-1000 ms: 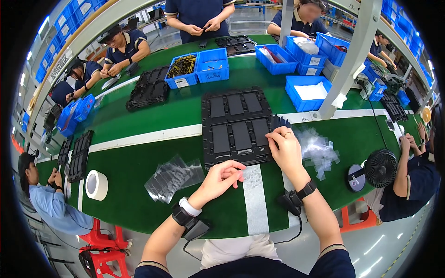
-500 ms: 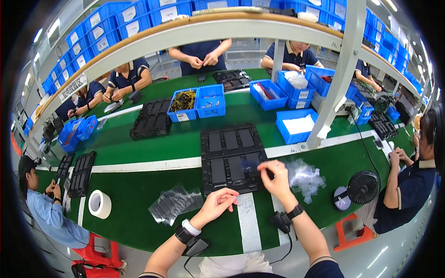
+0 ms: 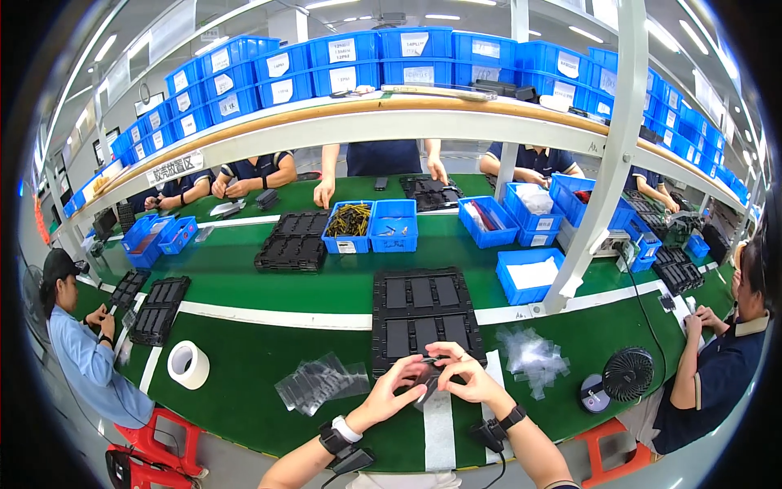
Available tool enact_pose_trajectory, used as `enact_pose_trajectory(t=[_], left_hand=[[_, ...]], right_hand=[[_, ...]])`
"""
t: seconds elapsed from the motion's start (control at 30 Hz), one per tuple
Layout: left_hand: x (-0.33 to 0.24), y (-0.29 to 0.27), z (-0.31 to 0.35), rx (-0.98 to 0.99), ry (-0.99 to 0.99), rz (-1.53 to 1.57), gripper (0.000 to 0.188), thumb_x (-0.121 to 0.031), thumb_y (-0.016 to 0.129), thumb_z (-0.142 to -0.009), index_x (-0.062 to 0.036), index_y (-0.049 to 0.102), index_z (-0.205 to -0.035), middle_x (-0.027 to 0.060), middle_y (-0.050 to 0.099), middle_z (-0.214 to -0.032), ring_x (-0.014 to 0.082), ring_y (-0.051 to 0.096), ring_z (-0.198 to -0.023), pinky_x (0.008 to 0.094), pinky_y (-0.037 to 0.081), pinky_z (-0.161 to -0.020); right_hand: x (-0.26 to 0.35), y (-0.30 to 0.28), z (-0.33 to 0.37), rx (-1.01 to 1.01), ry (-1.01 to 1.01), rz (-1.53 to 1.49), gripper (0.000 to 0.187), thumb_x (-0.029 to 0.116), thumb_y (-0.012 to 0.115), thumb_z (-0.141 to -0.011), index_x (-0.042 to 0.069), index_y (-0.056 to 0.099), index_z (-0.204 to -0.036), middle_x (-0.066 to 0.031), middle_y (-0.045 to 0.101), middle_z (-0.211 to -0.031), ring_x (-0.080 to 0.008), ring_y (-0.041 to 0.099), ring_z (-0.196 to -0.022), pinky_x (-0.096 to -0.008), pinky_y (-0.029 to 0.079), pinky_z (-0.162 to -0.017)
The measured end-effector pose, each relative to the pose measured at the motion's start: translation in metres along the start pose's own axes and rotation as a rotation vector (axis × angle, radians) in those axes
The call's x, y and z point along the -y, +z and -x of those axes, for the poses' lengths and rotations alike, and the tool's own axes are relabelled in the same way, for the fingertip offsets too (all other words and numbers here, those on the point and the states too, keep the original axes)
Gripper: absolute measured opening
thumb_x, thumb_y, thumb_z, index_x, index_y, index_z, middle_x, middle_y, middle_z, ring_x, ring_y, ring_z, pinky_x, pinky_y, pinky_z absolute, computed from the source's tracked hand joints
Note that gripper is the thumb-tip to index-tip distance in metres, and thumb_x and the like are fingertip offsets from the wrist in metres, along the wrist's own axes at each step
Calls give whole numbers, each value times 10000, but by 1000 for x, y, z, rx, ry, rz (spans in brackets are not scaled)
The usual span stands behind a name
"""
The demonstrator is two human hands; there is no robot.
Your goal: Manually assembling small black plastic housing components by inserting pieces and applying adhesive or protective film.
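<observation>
My left hand (image 3: 386,396) and my right hand (image 3: 469,380) meet at the near edge of a black tray (image 3: 428,324). Between their curled fingers is a small dark, flat, roughly rectangular piece (image 3: 427,382), partly covered by the fingertips. Dark flat rectangles lie in two rows of slots in the tray. Left of my hands is a pile of clear plastic film pieces (image 3: 320,385). A second heap of clear film (image 3: 533,363) lies to the right of them. Both wrists wear dark bands with a cabled black block beside each.
A white tape roll (image 3: 188,364) stands at the left, a small black fan (image 3: 627,375) at the right. Beyond the tray are blue bins (image 3: 394,236) and stacked black trays (image 3: 293,242). A shelf post (image 3: 599,163) rises at the right. Co-workers sit on both sides.
My hands have come together, and the dark piece is now between them. Before, my right hand was over the tray's right edge. The view has tilted upward.
</observation>
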State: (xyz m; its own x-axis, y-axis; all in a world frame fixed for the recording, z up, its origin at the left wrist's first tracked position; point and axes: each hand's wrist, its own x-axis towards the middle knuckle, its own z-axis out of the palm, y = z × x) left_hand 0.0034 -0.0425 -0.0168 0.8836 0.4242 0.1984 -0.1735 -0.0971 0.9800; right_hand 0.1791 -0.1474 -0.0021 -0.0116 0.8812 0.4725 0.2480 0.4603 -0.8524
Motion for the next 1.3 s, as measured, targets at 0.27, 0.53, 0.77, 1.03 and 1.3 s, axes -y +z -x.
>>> enact_pose_trajectory(t=[0.27,0.53,0.77,1.03,1.3], left_hand=[[-3,-6,2,27,-124,156,173,-115,640,-813,-16,554,-927,-7,560,-881,47,515,-823,213,420,-738],[2,-3,0,-65,-39,271,192,9,624,-795,-22,482,-920,25,565,-888,109,570,-852,251,479,-738],[16,-7,1,-78,27,234,185,-14,636,-794,-31,497,-915,36,598,-864,100,590,-813,229,473,-728],[5,-7,4,49,-83,68,175,-97,651,-805,1,591,-936,37,642,-855,77,592,-784,211,462,-683],[6,-5,2,51,-77,27,207,-109,662,-797,10,599,-954,18,632,-832,51,567,-762,199,455,-654]], right_hand=[[9,10,-3,-82,54,213,137,-43,554,-679,66,624,-722,-117,444,-1203,-252,478,-1040,-374,400,-894],[12,5,-4,-51,1,250,152,-59,551,-686,26,586,-808,-106,565,-983,-215,574,-897,-321,447,-816],[1,16,2,-133,201,79,102,33,621,-769,0,565,-848,-60,616,-791,-132,600,-717,-262,479,-693],[4,17,0,-64,211,118,117,71,662,-754,13,621,-846,-49,635,-763,-112,603,-711,-250,479,-687],[0,13,1,-123,230,68,83,79,652,-770,7,615,-789,-25,611,-690,-79,577,-653,-228,465,-631]])
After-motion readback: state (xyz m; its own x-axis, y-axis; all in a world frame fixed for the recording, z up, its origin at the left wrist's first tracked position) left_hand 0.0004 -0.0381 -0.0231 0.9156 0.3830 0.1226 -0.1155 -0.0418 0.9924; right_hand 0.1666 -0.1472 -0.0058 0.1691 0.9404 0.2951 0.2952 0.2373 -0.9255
